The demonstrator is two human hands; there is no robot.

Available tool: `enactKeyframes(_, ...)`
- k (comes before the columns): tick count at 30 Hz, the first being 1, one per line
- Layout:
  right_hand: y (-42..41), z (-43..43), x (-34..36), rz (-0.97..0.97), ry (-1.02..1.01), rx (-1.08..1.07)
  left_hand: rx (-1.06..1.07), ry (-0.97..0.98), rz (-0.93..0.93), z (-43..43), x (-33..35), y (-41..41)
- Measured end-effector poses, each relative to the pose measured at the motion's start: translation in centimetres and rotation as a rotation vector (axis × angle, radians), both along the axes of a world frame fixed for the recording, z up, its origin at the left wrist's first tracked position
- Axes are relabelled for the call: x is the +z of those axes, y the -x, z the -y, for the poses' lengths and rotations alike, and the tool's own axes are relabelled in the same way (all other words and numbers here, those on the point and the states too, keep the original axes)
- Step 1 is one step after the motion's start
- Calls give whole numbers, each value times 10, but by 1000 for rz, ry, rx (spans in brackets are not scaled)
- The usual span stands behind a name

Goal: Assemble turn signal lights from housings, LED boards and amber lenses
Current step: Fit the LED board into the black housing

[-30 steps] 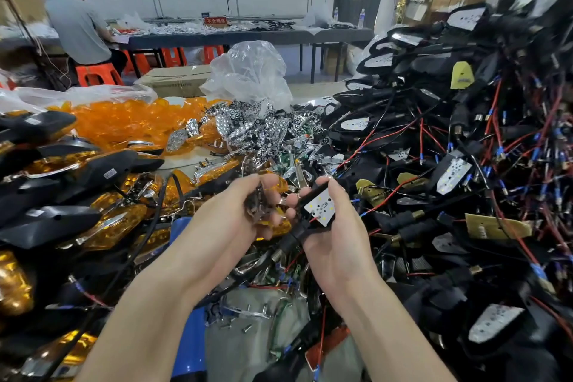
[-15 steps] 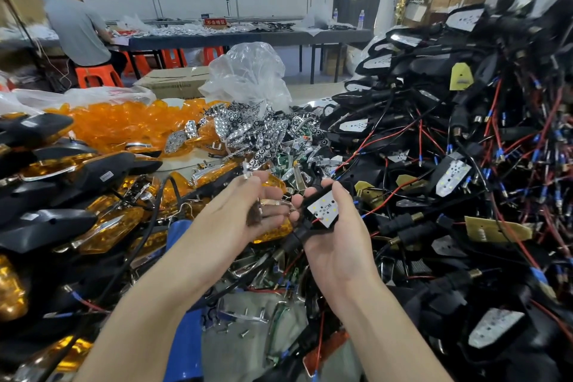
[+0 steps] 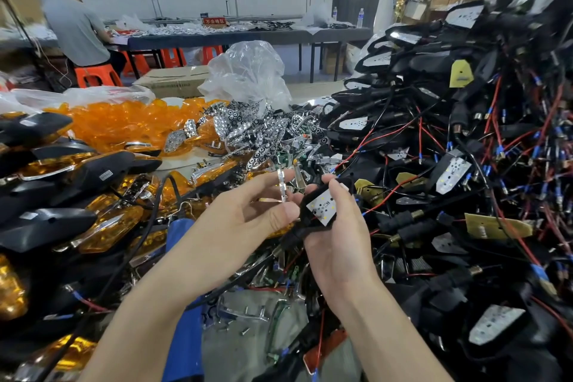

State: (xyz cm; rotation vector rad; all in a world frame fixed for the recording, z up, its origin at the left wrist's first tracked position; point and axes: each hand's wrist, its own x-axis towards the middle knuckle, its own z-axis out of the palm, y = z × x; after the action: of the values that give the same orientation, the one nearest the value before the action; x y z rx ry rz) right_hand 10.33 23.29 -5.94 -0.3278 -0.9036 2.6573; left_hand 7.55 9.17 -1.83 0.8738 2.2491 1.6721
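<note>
At frame centre, the right hand is gripping a black housing, LED board facing up, probably to receive the chrome reflector that the left hand is pinching edge-on between thumb and fingertips just left of it.

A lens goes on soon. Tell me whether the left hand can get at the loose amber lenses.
Probably yes: the amber lenses lie uncovered behind the finished lights, nothing above them. But the left hand pinches a chrome reflector, so its fingers are not free.
</note>
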Motion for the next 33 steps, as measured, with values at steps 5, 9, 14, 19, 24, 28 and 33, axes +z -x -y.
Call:
enactKeyframes(5,0,3,-4,-6,-66,-1,75,52,-67,-1,-1,1)
enactKeyframes(9,1,3,-3,7,-84,-8,59,90,-127,-6,-4,-1)
enactKeyframes(14,1,1,-4,14,-93,-23,121,112,-183,-12,-6,-2)
enactKeyframes(19,-2,5,1,84,-131,17,138,115,-204,-15,-8,-3)
enactKeyframes(24,0,6,-1,83,-161,13,189,204,-330,-22,-14,-1)
enactKeyframes(28,-1,4,-3,47,-117,6,218,268,-460,-30,-16,-5)
enactKeyframes(33,0,1,-4,92,-62,1,233,344,-496,-37,-17,-7)
